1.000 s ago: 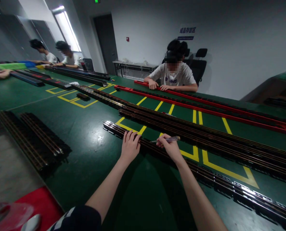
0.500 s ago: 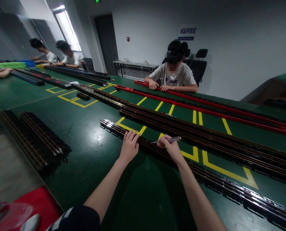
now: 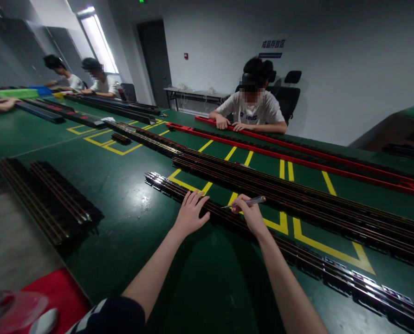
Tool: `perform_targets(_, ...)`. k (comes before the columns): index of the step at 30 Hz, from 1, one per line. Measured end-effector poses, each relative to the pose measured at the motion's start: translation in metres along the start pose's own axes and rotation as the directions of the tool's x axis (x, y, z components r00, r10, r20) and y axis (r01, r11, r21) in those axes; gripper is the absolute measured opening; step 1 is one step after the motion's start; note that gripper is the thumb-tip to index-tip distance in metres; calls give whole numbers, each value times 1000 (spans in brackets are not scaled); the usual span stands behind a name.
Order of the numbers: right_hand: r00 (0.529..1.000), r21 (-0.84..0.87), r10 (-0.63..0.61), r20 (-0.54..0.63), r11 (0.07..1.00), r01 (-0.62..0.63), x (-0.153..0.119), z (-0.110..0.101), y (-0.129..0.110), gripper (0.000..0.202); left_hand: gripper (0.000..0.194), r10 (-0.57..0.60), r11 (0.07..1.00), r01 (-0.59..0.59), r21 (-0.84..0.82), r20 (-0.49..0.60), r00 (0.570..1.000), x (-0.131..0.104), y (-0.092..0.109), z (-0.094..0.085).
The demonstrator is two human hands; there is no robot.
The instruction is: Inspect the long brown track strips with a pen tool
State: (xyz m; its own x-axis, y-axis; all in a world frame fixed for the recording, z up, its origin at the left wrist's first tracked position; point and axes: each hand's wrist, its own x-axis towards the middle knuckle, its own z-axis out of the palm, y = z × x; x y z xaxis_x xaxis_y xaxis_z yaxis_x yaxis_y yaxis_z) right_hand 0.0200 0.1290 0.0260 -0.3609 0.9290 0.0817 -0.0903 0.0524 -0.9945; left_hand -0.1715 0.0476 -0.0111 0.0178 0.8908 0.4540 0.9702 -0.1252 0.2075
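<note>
A long black rail strip (image 3: 307, 262) with copper-coloured bars runs across the green table in front of me, from the middle left to the lower right. My left hand (image 3: 192, 213) rests on it with the fingers spread and stretched out. My right hand (image 3: 247, 211) is closed around a screwdriver (image 3: 255, 201) with a clear handle. The thin shaft points left and its tip is at the strip, a short way right of my left hand. Whether the tip touches a screw is too small to tell.
Behind the strip lies a bundle of similar rail strips (image 3: 262, 185). Further back are red channels (image 3: 280, 154), where a co-worker (image 3: 252, 106) rests both hands. Shorter rail pieces (image 3: 50, 199) lie at the left edge. Yellow tape (image 3: 332, 248) marks the green table (image 3: 123, 241). Other people sit far left.
My left hand has shifted slightly right along the strip, its thumb and fingers spread wider. My right hand with the screwdriver has moved a little to the right.
</note>
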Motion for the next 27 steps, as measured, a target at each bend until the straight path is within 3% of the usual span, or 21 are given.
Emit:
perform_targets(16, 1000, -45, -8, 0, 999, 8, -1, 1, -1, 29, 37, 28, 994, -21, 109, -63, 998, 0, 2, 4)
perform_targets(27, 999, -78, -25, 23, 997, 27, -1, 1, -5, 30, 36, -66, 992, 79, 97, -137, 988, 2, -3, 8)
